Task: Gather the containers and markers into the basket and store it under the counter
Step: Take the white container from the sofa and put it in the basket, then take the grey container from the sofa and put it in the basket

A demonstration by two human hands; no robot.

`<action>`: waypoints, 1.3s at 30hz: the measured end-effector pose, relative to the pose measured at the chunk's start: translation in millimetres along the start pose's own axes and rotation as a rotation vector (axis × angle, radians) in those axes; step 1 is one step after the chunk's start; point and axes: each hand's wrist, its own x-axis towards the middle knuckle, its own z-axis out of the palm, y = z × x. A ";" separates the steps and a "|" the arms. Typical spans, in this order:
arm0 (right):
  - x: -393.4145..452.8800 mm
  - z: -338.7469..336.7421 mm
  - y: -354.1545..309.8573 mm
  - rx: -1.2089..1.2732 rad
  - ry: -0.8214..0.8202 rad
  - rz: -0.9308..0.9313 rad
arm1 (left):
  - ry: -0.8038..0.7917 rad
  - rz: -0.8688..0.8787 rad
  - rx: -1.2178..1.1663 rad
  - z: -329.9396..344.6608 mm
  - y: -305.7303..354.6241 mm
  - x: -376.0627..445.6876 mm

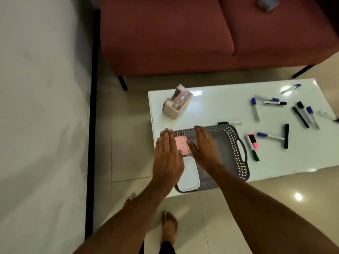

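Note:
A grey perforated basket (236,143) lies on the white low table (211,107). Inside its left end sit a pink container (181,144) and, nearer me, a white lidded container (189,175). My left hand (167,154) and my right hand (204,145) flank the pink container with flat, straight fingers; both thumbs rest against it. A beige container (177,104) with a label stands on the table's far left. Several markers lie scattered to the right, such as a blue-capped marker (255,109) and a pink and green marker (253,146).
A red sofa (183,37) stands behind the table. A white wall with a black edge strip (92,107) runs along the left. My bare feet (169,226) are on the tiled floor just before the table's near edge.

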 end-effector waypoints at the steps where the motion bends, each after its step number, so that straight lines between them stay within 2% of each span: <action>1: 9.0 -11.7 -12.9 -0.050 0.025 -0.029 | 0.018 0.028 0.029 -15.0 -7.1 13.0; 7: 67.2 -80.5 -93.3 -0.249 0.106 -0.068 | 0.090 0.077 0.181 -119.1 -42.7 98.1; 10: 94.2 -117.6 -137.1 -0.263 0.146 -0.066 | 0.093 0.094 0.263 -179.6 -63.7 139.6; 17: 153.6 -173.1 -216.1 -0.241 0.205 -0.042 | 0.181 0.100 0.277 -288.5 -97.5 217.2; 26: 256.0 -217.6 -259.7 -0.218 0.258 0.015 | 0.208 0.153 0.246 -345.9 -100.8 330.4; 34: 379.4 -257.0 -254.9 -0.170 0.268 0.102 | 0.137 0.199 0.243 -354.1 -84.0 467.1; 39: 455.2 -294.2 -245.1 -0.151 0.310 0.144 | 0.150 0.227 0.248 -369.6 -70.1 555.0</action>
